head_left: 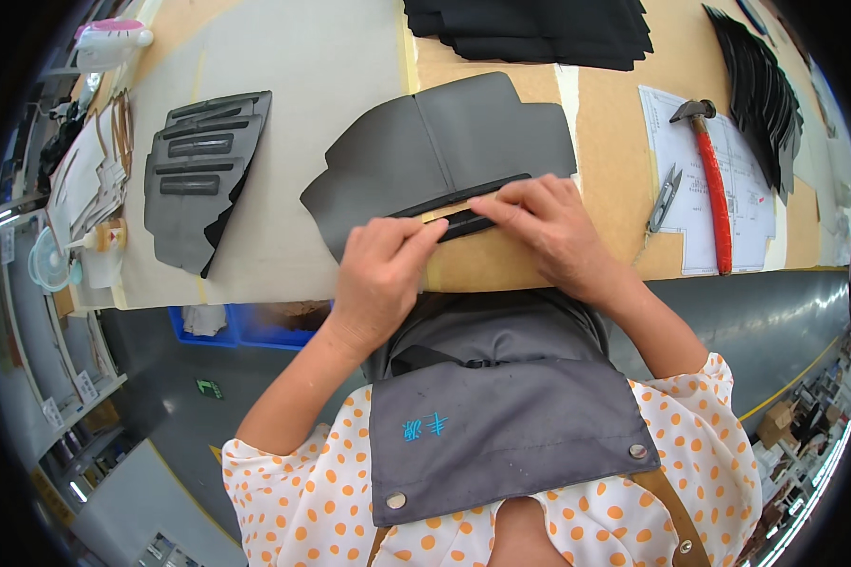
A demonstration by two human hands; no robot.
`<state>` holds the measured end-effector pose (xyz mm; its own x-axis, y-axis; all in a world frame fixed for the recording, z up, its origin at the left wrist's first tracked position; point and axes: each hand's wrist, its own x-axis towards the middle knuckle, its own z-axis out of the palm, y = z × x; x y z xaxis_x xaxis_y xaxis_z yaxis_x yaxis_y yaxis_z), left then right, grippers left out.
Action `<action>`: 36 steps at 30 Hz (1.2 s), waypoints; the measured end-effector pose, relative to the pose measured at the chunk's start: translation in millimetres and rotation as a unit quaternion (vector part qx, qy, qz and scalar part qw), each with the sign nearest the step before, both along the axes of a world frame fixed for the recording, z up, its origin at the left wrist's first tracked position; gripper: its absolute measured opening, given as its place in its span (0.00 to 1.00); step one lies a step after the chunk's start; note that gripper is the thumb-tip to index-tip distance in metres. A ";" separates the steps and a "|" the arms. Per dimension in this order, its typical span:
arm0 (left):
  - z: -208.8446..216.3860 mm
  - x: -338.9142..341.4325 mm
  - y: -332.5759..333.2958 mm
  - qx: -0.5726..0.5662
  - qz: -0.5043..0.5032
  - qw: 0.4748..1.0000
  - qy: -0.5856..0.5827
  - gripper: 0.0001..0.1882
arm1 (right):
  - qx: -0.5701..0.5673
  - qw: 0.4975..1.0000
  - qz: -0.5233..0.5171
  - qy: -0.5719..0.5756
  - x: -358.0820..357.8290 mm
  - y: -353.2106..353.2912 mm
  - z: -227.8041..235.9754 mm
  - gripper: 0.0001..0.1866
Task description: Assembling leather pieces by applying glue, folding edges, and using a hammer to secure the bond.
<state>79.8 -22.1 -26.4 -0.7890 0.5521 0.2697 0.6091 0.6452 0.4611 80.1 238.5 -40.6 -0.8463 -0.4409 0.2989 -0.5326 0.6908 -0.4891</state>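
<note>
Black, a narrow strip (pixel 468 225) lies near the front edge of the worktop (pixel 501 268), pinched at its ends by the fingers of the left hand (pixel 380 272) and right hand (pixel 550 229). Toward the right edge, a red-handled hammer (pixel 714 189) crosses a paper drawing (pixel 753 180), snips (pixel 667 199) beside it. Slotted grey pieces (pixel 199 180) sit leftward. Beyond the strip, a grey panel (pixel 444 137) stands between the hands and the black sheets (pixel 534 30) at the far edge.

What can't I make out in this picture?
All in the head view:
Black strip: partly covered by the left hand and right hand.
Black stack: cut off by the upper edge.
Blue bins: partly hidden by the worktable.
Printed sheet: partly under the hammer; lines too small.
</note>
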 end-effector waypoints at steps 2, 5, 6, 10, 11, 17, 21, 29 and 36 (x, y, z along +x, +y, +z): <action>-5.8 7.2 2.3 -0.009 -0.002 1.000 0.009 0.19 | 0.041 0.998 0.041 -0.008 4.3 -0.5 -2.5 0.26; -11.7 12.4 4.4 -0.026 -0.002 0.999 0.033 0.22 | 0.080 0.994 0.064 0.022 2.9 0.2 -1.0 0.27; -11.8 13.4 5.4 -0.032 0.003 0.999 0.029 0.22 | 0.081 0.994 0.067 0.020 2.3 0.5 -2.0 0.27; -6.0 13.6 9.9 -0.059 0.004 0.998 0.019 0.24 | 0.129 0.985 0.106 0.042 -0.2 5.4 -1.5 0.27; -6.5 14.1 9.9 -0.058 0.004 0.998 0.016 0.24 | 0.147 0.981 0.117 0.049 -0.9 6.6 -0.3 0.27; -14.6 16.2 11.5 -0.061 0.011 0.998 0.019 0.29 | 0.103 0.986 0.130 0.026 -2.0 18.8 -3.1 0.29; -16.8 19.1 10.7 -0.091 0.008 0.994 0.053 0.29 | 0.122 0.984 0.128 0.028 0.0 15.6 1.4 0.29; -19.0 19.0 7.9 -0.113 -0.006 0.991 0.073 0.28 | 0.137 0.986 0.091 0.013 3.4 7.4 6.3 0.30; -26.7 20.7 5.8 -0.103 -0.007 0.991 0.083 0.29 | 0.125 0.988 0.081 0.028 5.7 9.5 -2.8 0.30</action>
<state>100.5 -16.3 -53.1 -0.7351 0.6194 0.2755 0.6751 0.7062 0.2133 85.8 248.1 -43.4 -0.7441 -0.6350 0.2075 -0.6671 0.6902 -0.2803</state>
